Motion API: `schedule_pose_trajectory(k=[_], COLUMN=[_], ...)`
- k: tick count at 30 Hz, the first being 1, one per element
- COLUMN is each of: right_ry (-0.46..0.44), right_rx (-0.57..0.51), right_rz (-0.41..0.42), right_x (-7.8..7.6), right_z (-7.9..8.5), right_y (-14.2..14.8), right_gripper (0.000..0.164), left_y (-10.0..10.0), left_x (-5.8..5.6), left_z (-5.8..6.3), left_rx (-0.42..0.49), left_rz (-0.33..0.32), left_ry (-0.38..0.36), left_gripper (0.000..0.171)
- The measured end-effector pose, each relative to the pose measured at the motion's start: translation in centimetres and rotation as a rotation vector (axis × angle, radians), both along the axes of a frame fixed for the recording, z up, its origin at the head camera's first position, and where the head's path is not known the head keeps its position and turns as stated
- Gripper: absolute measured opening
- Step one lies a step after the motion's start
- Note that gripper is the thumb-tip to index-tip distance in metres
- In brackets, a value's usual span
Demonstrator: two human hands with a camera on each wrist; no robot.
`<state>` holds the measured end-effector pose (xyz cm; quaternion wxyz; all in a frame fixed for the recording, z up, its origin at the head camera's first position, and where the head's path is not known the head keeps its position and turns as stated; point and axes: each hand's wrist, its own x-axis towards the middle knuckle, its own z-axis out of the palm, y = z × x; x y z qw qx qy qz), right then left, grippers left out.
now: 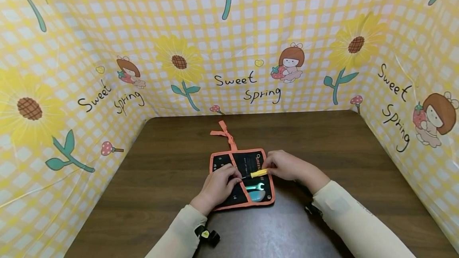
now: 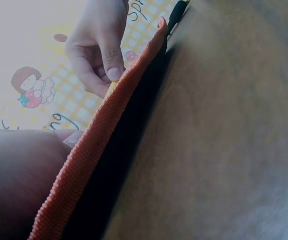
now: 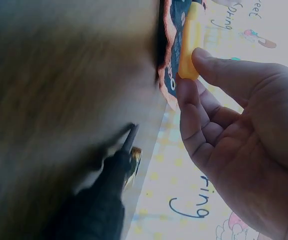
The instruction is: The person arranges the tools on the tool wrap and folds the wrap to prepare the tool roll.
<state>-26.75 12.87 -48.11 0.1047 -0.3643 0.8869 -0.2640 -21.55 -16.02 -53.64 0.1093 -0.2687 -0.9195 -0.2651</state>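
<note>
On the table lies a black tool pouch [image 1: 251,162] with orange trim. My right hand [image 1: 287,165] pinches the yellow handle of a screwdriver [image 1: 259,173] between thumb and fingers, over the pouch's right half. The screwdriver's thin shaft points left, toward the orange band along the pocket. At that band, my left hand [image 1: 216,184] pinches the pocket edge with thumb and forefinger, right by the shaft's end. A green open-ended wrench [image 1: 259,186] and a teal rounded tool [image 1: 257,196] stick out of pockets below the screwdriver. In the left wrist view the pouch's orange edge [image 2: 93,130] hides most of the left hand.
An orange tie strap [image 1: 229,136] runs from the pouch's far edge across the brown wooden table [image 1: 172,150]. Yellow checked cloth [image 1: 229,43] walls the back and both sides. Black devices sit on the left wrist [image 1: 208,235] and the right wrist [image 1: 313,209].
</note>
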Motion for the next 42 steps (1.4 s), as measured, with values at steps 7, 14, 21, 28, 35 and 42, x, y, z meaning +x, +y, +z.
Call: schedule_pose_trajectory(k=[7, 14, 21, 28, 35, 42], right_ry=[0.015, 0.035, 0.036, 0.037, 0.048, 0.044], right_rx=[0.005, 0.033, 0.036, 0.031, 0.047, 0.029], right_rz=[0.025, 0.033, 0.023, 0.039, 0.051, 0.073], right_x=[0.4, 0.5, 0.4, 0.4, 0.3, 0.5], right_z=[0.1, 0.0, -0.3, -0.4, -0.4, -0.1], right_y=[-1.0, -1.7, -2.1, -2.3, -2.6, -2.8], right_gripper=[0.016, 0.013, 0.013, 0.012, 0.013, 0.011], left_y=[0.0, 0.0, 0.0, 0.0, 0.1, 0.1], left_x=[0.0, 0.1, 0.1, 0.1, 0.1, 0.0], left_z=[0.0, 0.1, 0.1, 0.1, 0.0, 0.0], left_rx=[0.006, 0.005, 0.009, 0.008, 0.017, 0.011], left_rz=[0.000, 0.004, -0.001, -0.005, -0.007, -0.014], left_ry=[-0.011, -0.028, -0.026, -0.026, -0.009, 0.009], left_gripper=[0.012, 0.010, 0.010, 0.011, 0.014, 0.015])
